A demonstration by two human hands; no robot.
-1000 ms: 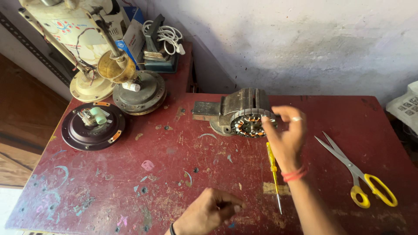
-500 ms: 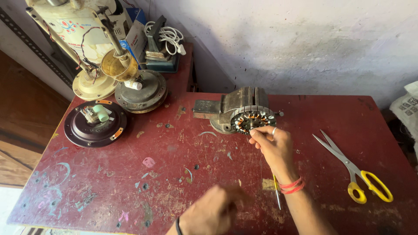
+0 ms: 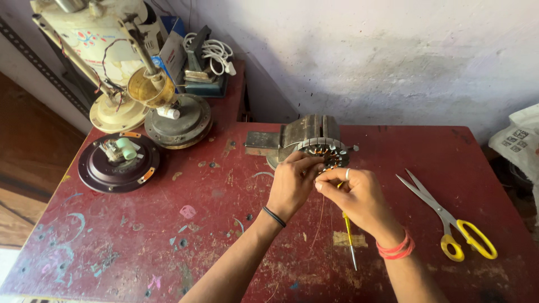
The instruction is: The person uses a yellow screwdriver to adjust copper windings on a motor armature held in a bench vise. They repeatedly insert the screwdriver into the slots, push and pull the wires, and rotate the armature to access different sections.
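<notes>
A round motor stator (image 3: 327, 151) with copper windings sits clamped in a small grey bench vise (image 3: 298, 134) on a worn red table (image 3: 168, 235). My left hand (image 3: 292, 185) rests its fingers on the stator's near left edge. My right hand (image 3: 355, 196), with a ring and red wrist bands, pinches a thin copper wire (image 3: 321, 216) just in front of the stator. The wire hangs down toward me. A yellow-handled screwdriver (image 3: 349, 238) lies on the table under my right hand.
Yellow-handled scissors (image 3: 449, 216) lie at the right. A dark round fan cover (image 3: 119, 163) lies at the left, with fan motor bases and a cream fan body (image 3: 112, 62) behind it. Boxes and a white cable (image 3: 213, 53) stand by the wall.
My left hand has risen from the table's near edge to the stator. My right hand has come down to the stator's front and closed on the wire.
</notes>
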